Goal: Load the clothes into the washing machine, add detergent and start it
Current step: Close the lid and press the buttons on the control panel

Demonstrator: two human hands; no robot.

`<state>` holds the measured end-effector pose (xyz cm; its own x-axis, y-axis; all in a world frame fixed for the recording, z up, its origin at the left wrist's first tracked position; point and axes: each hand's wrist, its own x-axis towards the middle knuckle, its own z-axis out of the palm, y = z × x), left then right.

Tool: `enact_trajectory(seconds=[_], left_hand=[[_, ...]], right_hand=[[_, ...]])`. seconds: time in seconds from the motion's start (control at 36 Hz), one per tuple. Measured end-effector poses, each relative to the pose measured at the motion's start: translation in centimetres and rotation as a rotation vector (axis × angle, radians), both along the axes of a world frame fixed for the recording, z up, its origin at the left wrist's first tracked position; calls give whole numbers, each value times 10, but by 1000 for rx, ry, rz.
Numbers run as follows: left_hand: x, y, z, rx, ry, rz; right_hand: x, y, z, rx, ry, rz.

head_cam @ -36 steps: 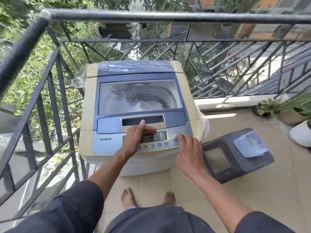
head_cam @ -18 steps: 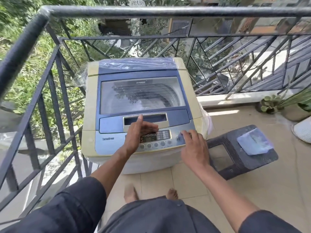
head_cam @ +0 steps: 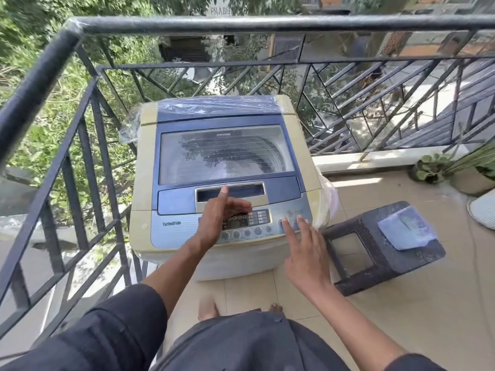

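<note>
Both bare forearms reach forward, the left hand [head_cam: 214, 223] loosely curled with thumb raised, the right hand [head_cam: 305, 247] flat with fingers straight.

Black metal railing [head_cam: 187, 24] along balcony edge. Dark plastic stool [head_cam: 385, 245] on tiled floor [head_cam: 401, 317], blue cloth [head_cam: 405, 227] on its seat. Potted plants [head_cam: 455, 170] right.

Left hand [head_cam: 217, 223] covering part of control panel [head_cam: 257, 223], button labels illegible, potted plant [head_cam: 474, 170] cut by right edge

Tiled balcony floor [head_cam: 428, 303], bearing a washing machine [head_cam: 227, 167], dark plastic stool [head_cam: 375, 253] beside it, potted plants [head_cam: 455, 170], bare feet [head_cam: 207, 307]
</note>
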<state>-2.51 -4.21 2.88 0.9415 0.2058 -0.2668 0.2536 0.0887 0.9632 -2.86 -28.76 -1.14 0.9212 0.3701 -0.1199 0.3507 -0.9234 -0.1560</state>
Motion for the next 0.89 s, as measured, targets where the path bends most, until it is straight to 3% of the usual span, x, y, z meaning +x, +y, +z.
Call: enact_trajectory(seconds=[0.53, 0.89], left_hand=[[0, 1, 2, 23, 7, -3], [3, 2, -1, -16, -4, -22]], right_hand=[[-13, 13, 5, -25, 10, 30], [-25, 28, 12, -55, -5, 177]])
